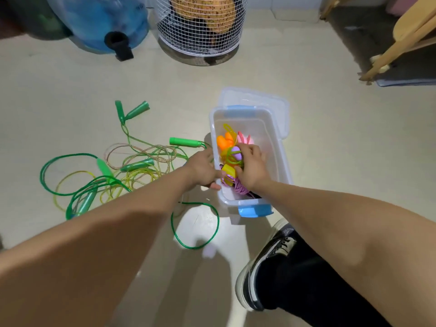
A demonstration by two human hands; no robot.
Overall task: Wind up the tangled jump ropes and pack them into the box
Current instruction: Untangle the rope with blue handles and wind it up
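Down on the pale floor [330, 161], a clear plastic box [278, 147] with blue latches stands open, its lid [280, 107] lying under and behind the far end. Inside, the right hand [251, 168] has its fingers curled over a wound bundle of yellow-green rope [232, 159] with a purple handle [236, 152] and a yellow handle [228, 171], holding it down among the rest of the contents. Orange handles [224, 140] and pink handles [243, 138] lie farther in, and a purple rope [238, 188] shows at the near end under the wrist. The left hand [203, 168] rests at the box's left wall with its fingers loosely spread and fairly straight; it seems to be steadying the box, though whether the fingertips actually touch the wall is hard to tell from this angle. Left of the box, on the floor, lies the tangled pile of green ropes [113, 171], loops of green, yellowish and pale cord crossing one another, with several green handles [136, 109] scattered through it. One green loop [195, 232] trails near the box's near corner. A black-and-white shoe [264, 267] is planted just beside the box. Against the far wall stand a blue water jug [101, 22] and a white wire basket [200, 29].
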